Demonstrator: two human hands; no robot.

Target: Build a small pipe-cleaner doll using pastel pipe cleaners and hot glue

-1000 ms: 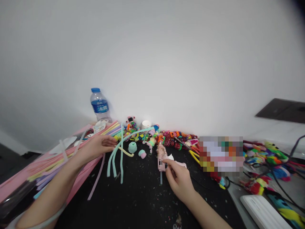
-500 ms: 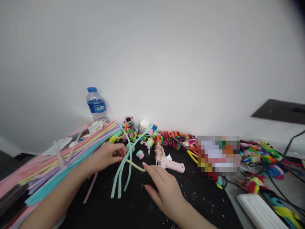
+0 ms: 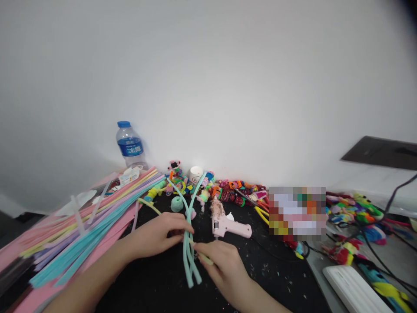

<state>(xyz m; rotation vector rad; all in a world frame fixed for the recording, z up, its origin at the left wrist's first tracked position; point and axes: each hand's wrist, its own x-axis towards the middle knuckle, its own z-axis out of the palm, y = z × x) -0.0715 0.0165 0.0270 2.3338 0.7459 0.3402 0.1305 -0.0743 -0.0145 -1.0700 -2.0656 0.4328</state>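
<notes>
Several mint-green pipe cleaners (image 3: 186, 256) cross in a bundle over the black work surface. My left hand (image 3: 163, 232) is closed on this bundle from the left, its fingertips partly behind and over the stems. A yellow pipe cleaner (image 3: 149, 205) runs behind my left hand and across the bundle to the right. My right hand (image 3: 226, 265) is closed on its right end, fingers pinched close beside the mint stems. Just beyond my left hand lies a mint coil (image 3: 177, 204); a small mint-and-pink piece behind the stems is mostly hidden.
A pink glue gun (image 3: 233, 227) lies beyond my right hand, its cord trailing right. Bundled pastel pipe cleaners (image 3: 94, 221) cover the left side. A water bottle (image 3: 130, 145), a white cup (image 3: 196, 174) and colourful pipe-cleaner figures (image 3: 228, 191) line the wall. A white power strip (image 3: 355, 289) is at right.
The mint bundle has shifted right and nearer me, with my left hand now on it. My right hand has closed on the yellow pipe cleaner, which is drawn across the bundle.
</notes>
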